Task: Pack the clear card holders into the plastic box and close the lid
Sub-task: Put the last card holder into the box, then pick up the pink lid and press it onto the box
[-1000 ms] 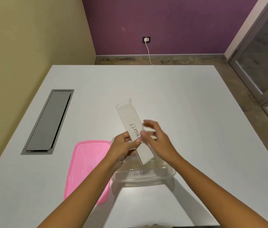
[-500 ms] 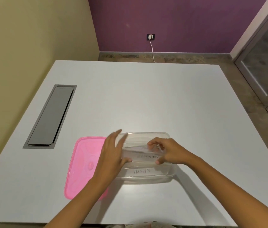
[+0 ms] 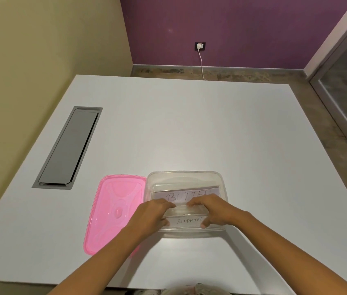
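A clear plastic box (image 3: 184, 175) sits on the white table near the front edge, lid off. Inside it lie clear card holders: one with a card lettered ELEPHANT (image 3: 189, 220) at the near side, another with large letters (image 3: 189, 193) behind it. My left hand (image 3: 151, 213) and my right hand (image 3: 210, 210) both reach into the box, fingers curled over the ELEPHANT holder and pressing on its ends. The pink lid (image 3: 113, 211) lies flat just left of the box, partly under my left forearm.
A grey cable hatch (image 3: 70, 147) is set into the table at the left. The white table (image 3: 210, 128) stretches far behind the box. A wall socket with a white cable (image 3: 200, 46) is on the purple wall; a glass door is at the right.
The ELEPHANT holder went from tilted above the box to lying flat inside it. Both hands followed it down and now rest on it. The camera view has shifted.
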